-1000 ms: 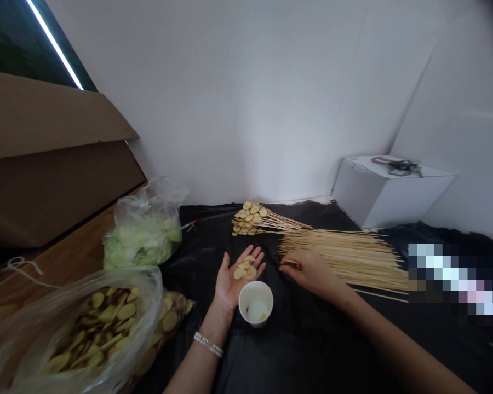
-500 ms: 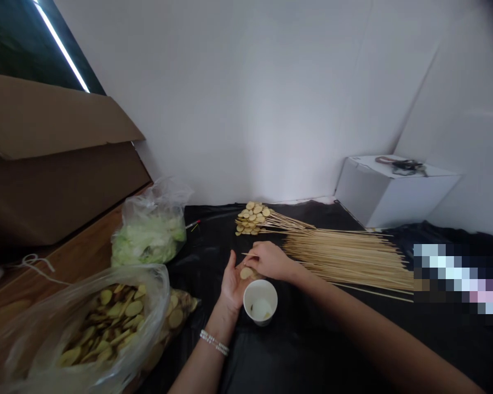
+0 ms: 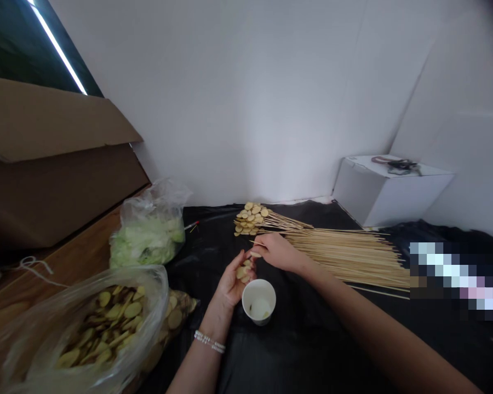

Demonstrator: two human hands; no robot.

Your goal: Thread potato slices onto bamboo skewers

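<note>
Head view: thin skewer pinched in right hand, long axis near-level, exposed end pointed toward frame left; potato slices cradled in half-curled left hand, mid-frame, just below and left of right grip, beside paper cup.

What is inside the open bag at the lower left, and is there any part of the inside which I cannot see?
The open bag holds round yellowish slices in a heap. The upper slices cover whatever lies beneath.
</note>
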